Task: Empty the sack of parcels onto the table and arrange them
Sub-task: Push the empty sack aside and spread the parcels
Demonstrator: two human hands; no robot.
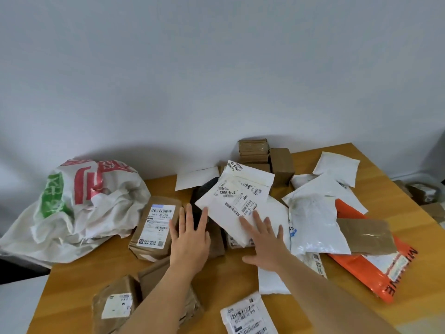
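Head view: crumpled sack (79,203) lies at the table's (72,297) far left, parcels spread right of it. Brown labelled box (156,227) sits just left of your left hand (190,242), fingers straight, gripping nothing. Your right hand (265,244), fingers spread flat, presses the white mailer (236,201). Orange mailer (375,266) far right.

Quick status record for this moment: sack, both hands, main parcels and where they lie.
sack: white sack lies crumpled at the table's left edge
table: wooden table
left hand: left hand open, flat, fingers over a dark parcel
right hand: right hand open, fingers on the white mailer
left of hands: brown box, label up
right side: orange mailer under a flat cardboard piece
back: stacked brown boxes by the wall
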